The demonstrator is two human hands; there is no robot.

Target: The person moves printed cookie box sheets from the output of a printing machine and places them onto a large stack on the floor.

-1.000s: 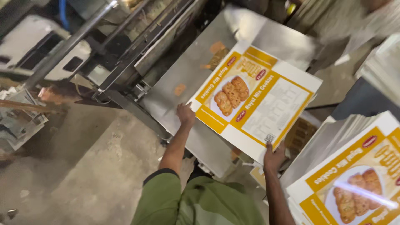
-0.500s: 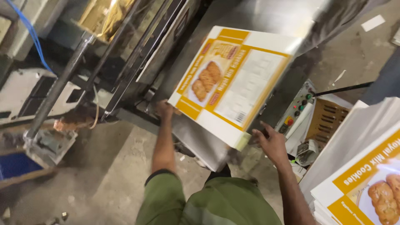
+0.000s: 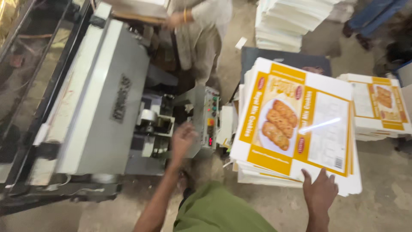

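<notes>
A stack of flat printed carton sheets [image 3: 296, 129], white with yellow panels and a biscuit picture, lies low at the right. My right hand [image 3: 319, 191] rests with spread fingers on the near edge of the top sheet. My left hand [image 3: 182, 139] hangs free with nothing in it, fingers loosely apart, in front of the machine's control panel [image 3: 210, 118] with its coloured buttons. My green-clad torso fills the bottom middle.
A large grey machine [image 3: 103, 99] with dark rails takes up the left. Another person [image 3: 201, 25] stands at its far end. A second printed stack [image 3: 377, 107] lies at the right, a tall white stack [image 3: 287, 21] at the back. Someone's legs [image 3: 369, 17] stand top right.
Both hands held a printed sheet over the machine's metal plate. The view has swung right; the sheet now lies on the stack, my left hand has let go and my right hand rests on its edge.
</notes>
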